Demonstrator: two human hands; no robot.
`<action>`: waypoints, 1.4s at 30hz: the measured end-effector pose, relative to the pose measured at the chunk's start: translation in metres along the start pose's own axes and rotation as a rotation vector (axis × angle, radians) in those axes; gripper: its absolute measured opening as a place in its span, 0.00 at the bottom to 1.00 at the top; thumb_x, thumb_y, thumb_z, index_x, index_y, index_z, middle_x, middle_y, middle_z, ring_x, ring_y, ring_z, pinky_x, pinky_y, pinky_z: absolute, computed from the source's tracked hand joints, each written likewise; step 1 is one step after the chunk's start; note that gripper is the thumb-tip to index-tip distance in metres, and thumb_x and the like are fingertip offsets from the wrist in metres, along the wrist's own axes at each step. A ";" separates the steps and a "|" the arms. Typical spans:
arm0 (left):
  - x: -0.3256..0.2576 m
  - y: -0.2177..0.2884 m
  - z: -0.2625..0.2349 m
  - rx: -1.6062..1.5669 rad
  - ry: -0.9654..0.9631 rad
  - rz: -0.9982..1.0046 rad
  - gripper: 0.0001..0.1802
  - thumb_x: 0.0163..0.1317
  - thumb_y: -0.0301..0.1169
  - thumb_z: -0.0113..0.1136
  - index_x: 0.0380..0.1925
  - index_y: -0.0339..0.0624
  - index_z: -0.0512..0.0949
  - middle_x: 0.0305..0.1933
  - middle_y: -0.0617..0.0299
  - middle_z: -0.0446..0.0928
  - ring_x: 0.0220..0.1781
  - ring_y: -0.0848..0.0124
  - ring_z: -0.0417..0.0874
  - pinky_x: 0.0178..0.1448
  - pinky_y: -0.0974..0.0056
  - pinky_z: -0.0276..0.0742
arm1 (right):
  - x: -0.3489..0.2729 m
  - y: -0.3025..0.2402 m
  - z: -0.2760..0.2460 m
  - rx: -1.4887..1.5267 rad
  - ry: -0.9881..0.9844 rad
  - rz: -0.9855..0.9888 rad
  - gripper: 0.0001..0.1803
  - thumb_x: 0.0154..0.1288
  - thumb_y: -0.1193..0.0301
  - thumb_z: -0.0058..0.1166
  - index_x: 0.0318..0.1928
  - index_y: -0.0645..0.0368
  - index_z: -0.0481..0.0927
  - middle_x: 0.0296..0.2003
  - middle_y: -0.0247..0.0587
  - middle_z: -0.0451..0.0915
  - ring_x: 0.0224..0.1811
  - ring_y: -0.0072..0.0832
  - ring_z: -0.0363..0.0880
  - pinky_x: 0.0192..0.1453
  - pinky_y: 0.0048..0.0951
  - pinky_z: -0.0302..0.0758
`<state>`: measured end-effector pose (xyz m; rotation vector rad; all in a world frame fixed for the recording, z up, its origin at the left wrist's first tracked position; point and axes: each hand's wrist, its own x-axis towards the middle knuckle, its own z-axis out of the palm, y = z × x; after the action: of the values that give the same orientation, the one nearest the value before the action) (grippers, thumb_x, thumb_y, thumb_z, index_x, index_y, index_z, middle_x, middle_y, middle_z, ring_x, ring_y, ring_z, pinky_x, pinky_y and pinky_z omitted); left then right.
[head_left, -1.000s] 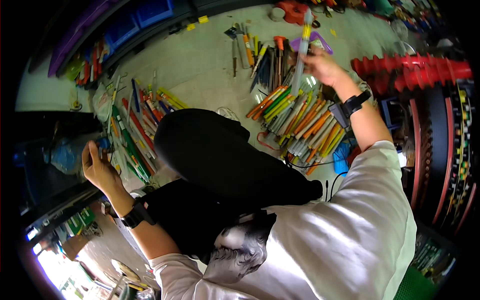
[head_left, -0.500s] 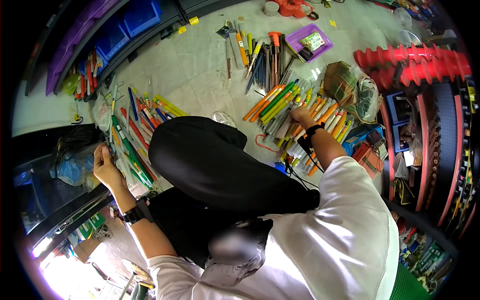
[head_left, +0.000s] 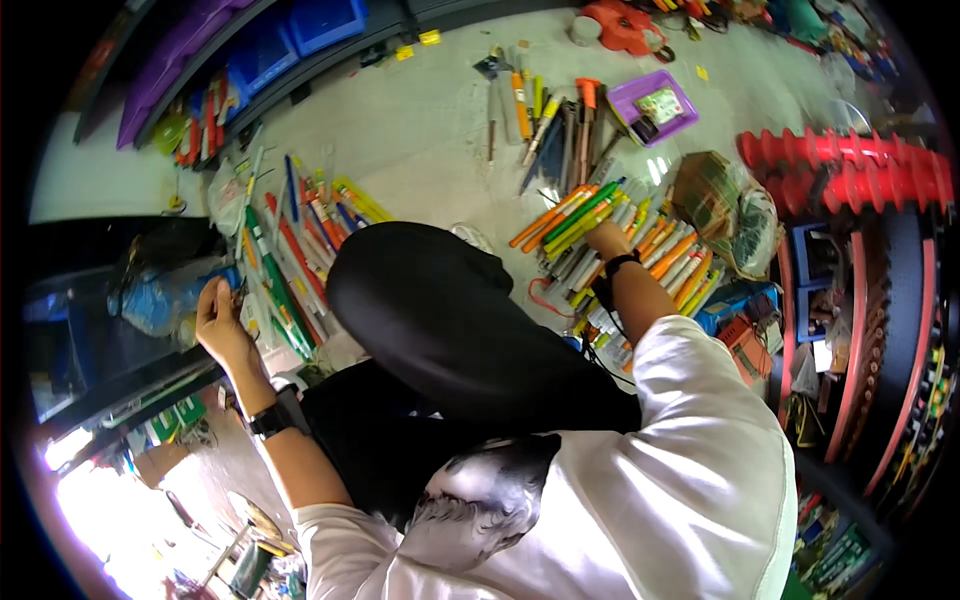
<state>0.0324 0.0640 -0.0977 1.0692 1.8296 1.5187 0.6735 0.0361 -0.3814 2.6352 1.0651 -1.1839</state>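
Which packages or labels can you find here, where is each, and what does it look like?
Purple tray: top centre on the floor, square, holding a small green-printed card.
Wrapped bundle: right of the tool pile, brown and green in clear plastic.
Yellow tags: along the shelf edge at top, small rectangles.

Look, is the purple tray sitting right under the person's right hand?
No, the purple tray lies far up on the floor, while the right hand rests on the pile of orange and green screwdrivers.

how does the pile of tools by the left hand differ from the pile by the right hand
The left pile is looser, its long tools fanned apart, mostly green, red and blue; the right pile is packed tight in parallel rows, mostly orange, green and grey. The left hand is beside its pile; the right hand rests on its own. Both lie on the floor.
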 end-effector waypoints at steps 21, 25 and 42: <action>-0.053 0.069 -0.053 -0.419 0.024 0.190 0.12 0.68 0.31 0.65 0.37 0.30 0.78 0.44 0.57 0.74 0.33 0.76 0.76 0.41 0.71 0.71 | -0.086 -0.336 0.110 -0.210 -0.459 -0.891 0.17 0.66 0.61 0.58 0.41 0.65 0.81 0.30 0.43 0.85 0.26 0.29 0.85 0.29 0.30 0.79; -0.052 0.059 -0.065 -0.406 0.063 0.148 0.14 0.66 0.32 0.67 0.33 0.31 0.76 0.42 0.57 0.72 0.31 0.74 0.74 0.38 0.68 0.71 | -0.066 -0.358 0.197 -0.498 -0.426 -1.005 0.19 0.63 0.59 0.61 0.42 0.64 0.84 0.35 0.50 0.86 0.34 0.41 0.87 0.39 0.39 0.81; -0.024 0.032 -0.075 -0.355 0.174 -0.057 0.11 0.67 0.29 0.66 0.38 0.29 0.81 0.44 0.55 0.76 0.33 0.77 0.74 0.38 0.71 0.68 | -0.095 -0.352 0.315 -0.660 -0.254 -0.766 0.18 0.63 0.58 0.60 0.46 0.58 0.85 0.47 0.51 0.85 0.52 0.47 0.84 0.54 0.44 0.79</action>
<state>-0.0069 0.0040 -0.0517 0.7307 1.5994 1.8622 0.2121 0.1485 -0.4636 1.5638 2.0436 -0.9502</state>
